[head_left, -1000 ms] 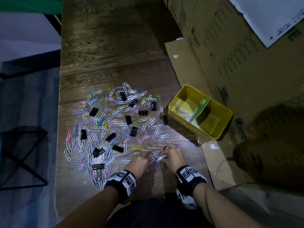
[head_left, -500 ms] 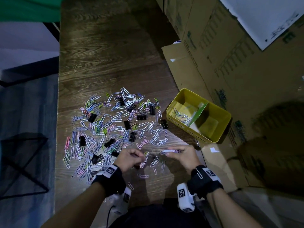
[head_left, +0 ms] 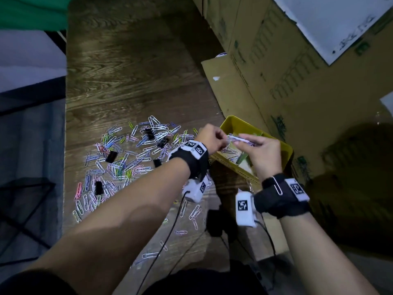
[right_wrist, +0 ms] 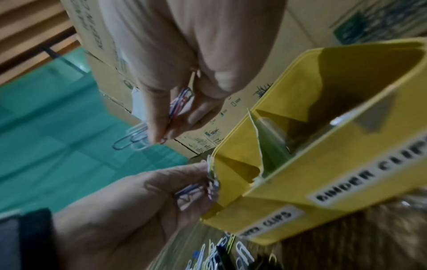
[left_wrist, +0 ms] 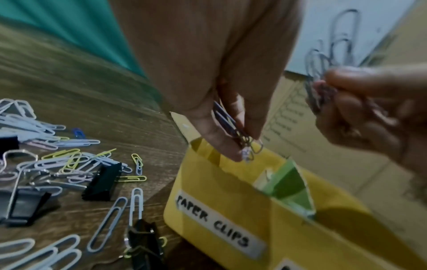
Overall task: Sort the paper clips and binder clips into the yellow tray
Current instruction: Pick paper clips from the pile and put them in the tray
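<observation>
- Both grips pinch paper clips: left hand (head_left: 209, 136) and right hand (head_left: 262, 153), over the yellow tray (head_left: 287, 148).
- More clips (head_left: 127, 158) lie on the table (head_left: 127, 81).

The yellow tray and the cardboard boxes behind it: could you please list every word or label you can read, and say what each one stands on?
"PAPER CLIPS": white label on the front wall of the yellow tray, left compartment.
"BINDER CLIPS": white label on the same wall, right compartment; its last letter is cut off by the frame edge.
Green print on the cardboard boxes: too blurred to read.
Black marks on the white sheet: unreadable.
Square code markers on the wristbands: patterns, no words.
</observation>
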